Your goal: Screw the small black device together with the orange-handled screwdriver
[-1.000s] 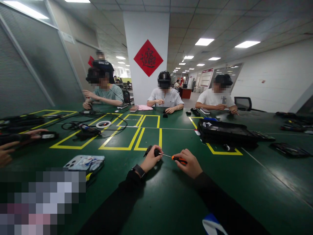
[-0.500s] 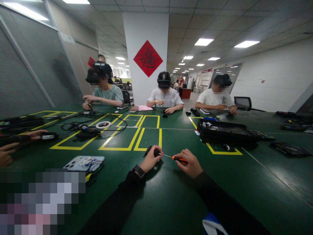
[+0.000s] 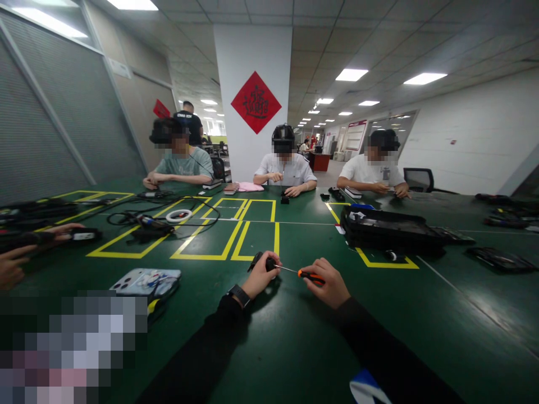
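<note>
Near the middle of the green table [image 3: 269, 336], my left hand [image 3: 261, 276] is closed around a small black part [image 3: 270, 263]; the fingers hide much of it, so its kind is unclear. From the right, my right hand [image 3: 329, 282] grips the orange and black handle of a screwdriver [image 3: 310, 277]. The thin metal shaft points left, and its tip meets the black part between my left fingers. Both hands are held just over the tabletop.
To the left lies a phone in a pale case [image 3: 145, 280], with black cables and a white ring [image 3: 178, 215] beyond. A long black case [image 3: 391, 227] stands at right. Several people sit opposite; another person's hands [image 3: 17, 261] show at the left edge.
My hands, the black part and the screwdriver keep nearly the same pose. Across the table at left, the person in green has lowered a raised hand to the table.
</note>
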`<state>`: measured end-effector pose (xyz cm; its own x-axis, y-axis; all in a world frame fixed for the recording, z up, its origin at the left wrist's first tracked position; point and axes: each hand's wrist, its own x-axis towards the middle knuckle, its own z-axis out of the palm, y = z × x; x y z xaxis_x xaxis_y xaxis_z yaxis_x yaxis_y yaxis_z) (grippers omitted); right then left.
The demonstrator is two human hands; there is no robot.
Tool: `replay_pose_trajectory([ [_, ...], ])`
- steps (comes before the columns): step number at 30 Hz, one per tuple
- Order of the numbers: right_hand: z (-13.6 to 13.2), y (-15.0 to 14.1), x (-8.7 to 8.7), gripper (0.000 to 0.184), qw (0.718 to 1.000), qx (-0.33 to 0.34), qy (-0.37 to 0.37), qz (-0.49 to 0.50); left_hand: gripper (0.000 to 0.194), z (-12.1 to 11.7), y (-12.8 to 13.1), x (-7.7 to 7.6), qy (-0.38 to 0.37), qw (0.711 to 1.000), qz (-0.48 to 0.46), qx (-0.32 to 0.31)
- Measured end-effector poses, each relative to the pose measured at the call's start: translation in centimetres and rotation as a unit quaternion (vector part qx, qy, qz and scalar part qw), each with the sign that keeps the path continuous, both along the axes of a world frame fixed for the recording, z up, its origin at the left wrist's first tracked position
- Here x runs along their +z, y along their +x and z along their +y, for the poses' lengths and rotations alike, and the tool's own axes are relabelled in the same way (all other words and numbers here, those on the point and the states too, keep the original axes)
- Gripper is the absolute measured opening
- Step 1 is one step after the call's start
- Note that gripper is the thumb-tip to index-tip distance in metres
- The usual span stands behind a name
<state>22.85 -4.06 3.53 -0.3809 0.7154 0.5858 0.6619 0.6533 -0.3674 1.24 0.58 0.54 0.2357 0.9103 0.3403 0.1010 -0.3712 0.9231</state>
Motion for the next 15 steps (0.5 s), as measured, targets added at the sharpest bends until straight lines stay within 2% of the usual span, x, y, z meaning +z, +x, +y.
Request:
replay_pose_trajectory([
  [9, 0.2, 0.0, -0.2, 0.017, 1.0, 0.003, -0.014, 0.012, 0.017, -0.3, -0.1, 0.4, -0.027, 0.999, -0.018, -0.029],
  [12, 0.5, 0.1, -0.5, 0.016, 1.0, -0.004, -0.028, 0.012, 0.012, -0.3, -0.1, 0.5, -0.023, 1.0, 0.002, -0.012],
  [15, 1.0, 0.3, -1.2, 0.013, 0.999, -0.012, -0.051, 0.014, 0.015, -0.3, -0.1, 0.5, -0.012, 1.0, 0.027, 0.01],
])
